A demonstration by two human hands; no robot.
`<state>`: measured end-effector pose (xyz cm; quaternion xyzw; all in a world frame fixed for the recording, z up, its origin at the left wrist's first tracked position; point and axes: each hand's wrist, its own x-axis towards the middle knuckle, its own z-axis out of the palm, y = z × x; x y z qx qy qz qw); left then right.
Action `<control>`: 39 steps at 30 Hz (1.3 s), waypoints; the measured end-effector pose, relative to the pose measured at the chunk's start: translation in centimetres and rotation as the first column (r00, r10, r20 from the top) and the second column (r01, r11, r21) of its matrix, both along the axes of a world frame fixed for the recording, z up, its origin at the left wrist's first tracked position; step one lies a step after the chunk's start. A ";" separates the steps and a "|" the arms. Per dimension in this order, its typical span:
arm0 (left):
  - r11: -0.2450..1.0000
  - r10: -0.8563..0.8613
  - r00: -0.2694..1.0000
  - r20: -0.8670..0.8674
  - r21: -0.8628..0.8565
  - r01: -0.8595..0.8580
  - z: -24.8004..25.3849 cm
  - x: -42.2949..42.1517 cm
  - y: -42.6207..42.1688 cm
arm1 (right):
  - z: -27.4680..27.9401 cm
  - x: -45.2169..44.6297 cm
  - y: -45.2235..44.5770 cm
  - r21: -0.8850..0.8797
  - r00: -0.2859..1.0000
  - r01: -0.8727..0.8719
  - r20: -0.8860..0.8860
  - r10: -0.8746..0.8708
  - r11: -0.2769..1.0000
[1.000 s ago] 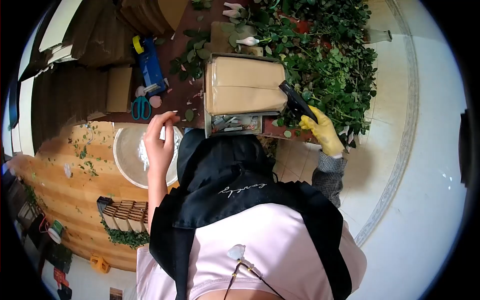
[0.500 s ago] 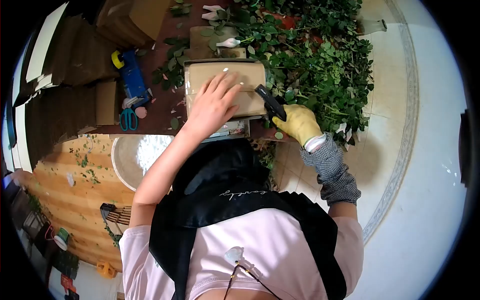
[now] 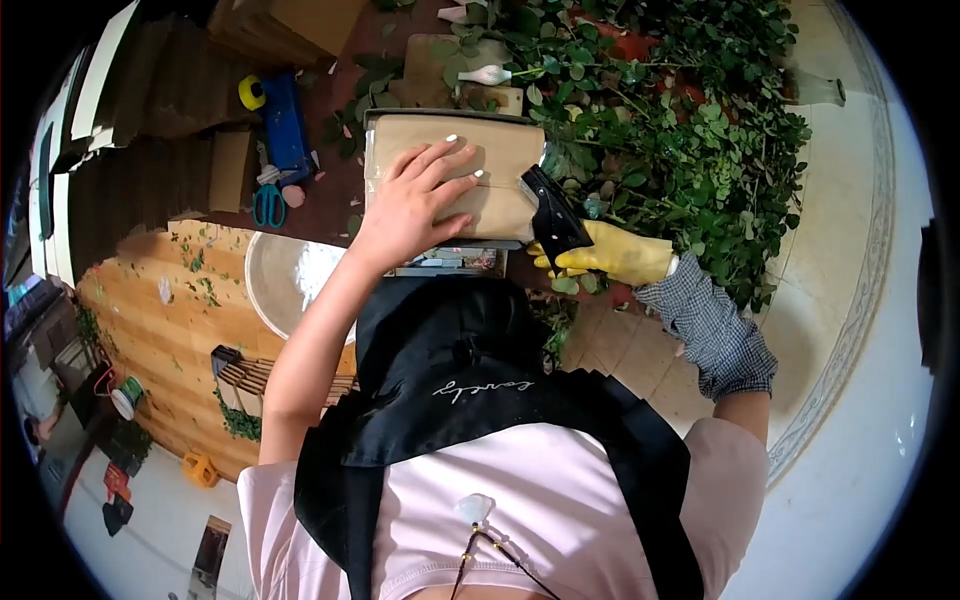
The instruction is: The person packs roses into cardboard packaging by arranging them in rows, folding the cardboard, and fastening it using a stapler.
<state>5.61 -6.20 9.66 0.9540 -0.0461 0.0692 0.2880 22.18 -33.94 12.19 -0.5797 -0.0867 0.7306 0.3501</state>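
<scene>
A brown paper-wrapped bundle [image 3: 500, 150] lies in a dark-edged holder on the table. My bare left hand [image 3: 415, 200] rests flat on top of it, fingers spread. In a yellow glove, my right hand [image 3: 600, 252] is wrapped round a black stapler-like tool [image 3: 555, 215], whose head touches or nearly touches the bundle's right end. Below the bundle, a tray [image 3: 460, 262] of small items shows in part. A pale pink rose bud [image 3: 486, 75] lies beyond the bundle.
Leafy rose stems [image 3: 680, 150] are heaped at the right. Teal scissors [image 3: 268, 204] and a blue tape dispenser [image 3: 287, 125] sit at the left, near stacked cardboard [image 3: 160, 100]. A round bin [image 3: 270, 280] with white contents stands below the table edge.
My left hand has come from beside the table onto the bundle. The black tool has turned more upright at the bundle's right end, and my right forearm has swung outward.
</scene>
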 end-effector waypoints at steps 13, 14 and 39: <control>1.000 0.024 0.999 0.023 -0.006 -0.024 0.0 -0.2 -0.1 | -2.3 -3.8 -0.6 0.100 0.947 0.312 0.054 -0.318 0.945; 1.000 0.021 0.999 0.026 -0.007 -0.021 0.0 -0.2 -0.1 | -1.9 -3.8 -0.3 0.100 0.945 0.315 0.056 -0.321 0.944; 1.000 0.000 0.999 0.045 -0.002 0.000 -0.4 -0.3 0.0 | -1.7 -5.1 -0.6 0.117 0.921 0.284 0.243 -0.304 0.952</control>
